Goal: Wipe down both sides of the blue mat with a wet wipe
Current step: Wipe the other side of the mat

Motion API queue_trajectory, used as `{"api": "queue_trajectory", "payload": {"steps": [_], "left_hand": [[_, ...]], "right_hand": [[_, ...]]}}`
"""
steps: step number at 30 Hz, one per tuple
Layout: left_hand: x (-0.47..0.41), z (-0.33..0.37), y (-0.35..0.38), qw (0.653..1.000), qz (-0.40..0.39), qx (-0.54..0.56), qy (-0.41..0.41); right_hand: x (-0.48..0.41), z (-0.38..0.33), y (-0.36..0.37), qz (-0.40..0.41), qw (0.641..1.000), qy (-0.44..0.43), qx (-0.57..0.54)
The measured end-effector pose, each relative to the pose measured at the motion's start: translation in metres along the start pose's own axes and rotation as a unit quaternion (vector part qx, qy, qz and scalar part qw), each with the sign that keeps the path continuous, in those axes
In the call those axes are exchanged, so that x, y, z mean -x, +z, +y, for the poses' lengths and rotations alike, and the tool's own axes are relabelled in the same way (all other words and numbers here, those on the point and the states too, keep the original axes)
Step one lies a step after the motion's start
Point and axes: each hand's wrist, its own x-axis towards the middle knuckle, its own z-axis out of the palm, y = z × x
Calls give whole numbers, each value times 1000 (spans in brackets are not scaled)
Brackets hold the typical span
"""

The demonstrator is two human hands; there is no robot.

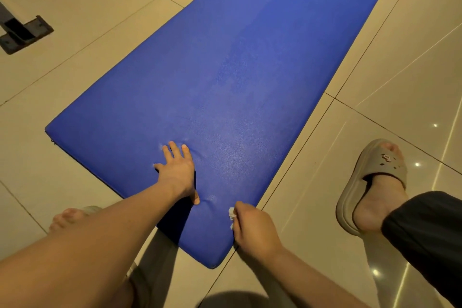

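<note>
Two hands meet the blue mat (250,70), flat on tiled floor (87,2) and running toward 1 o'clock: left hand (176,172) presses, fingers spread, denting soft padding; right hand (252,229) clutches a wet wipe (231,216) at its 5 o'clock corner, likely the easiest hold for flipping.

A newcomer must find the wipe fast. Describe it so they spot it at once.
Start at the blue mat on the tiled floor and follow it to its near corner. There the right hand pinches the wipe. It is the only white, crumpled scrap; the left hand lies flat on the mat.
</note>
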Motion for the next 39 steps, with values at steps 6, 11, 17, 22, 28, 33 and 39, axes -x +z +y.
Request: {"api": "queue_trajectory", "payload": {"steps": [6,11,17,22,28,33,39], "left_hand": [[0,-1,1,1000,-1,4,0],[0,-3,2,1000,10,11,6],[-1,-5,3,1000,16,21,10],[1,-7,6,999,26,27,19],[2,-9,5,999,29,35,22],[4,-13,10,996,46,76,30],[18,-36,40,977,131,152,66]], "right_hand": [[-51,38,-39,107,991,63,43],[6,3,-3,85,994,57,-30],[-6,13,-5,61,998,-5,21],[-57,31,-32,133,987,87,15],[18,-14,21,72,995,50,-48],[45,-23,32,-11,999,-37,-3],[-15,10,-15,113,988,100,-40]]}}
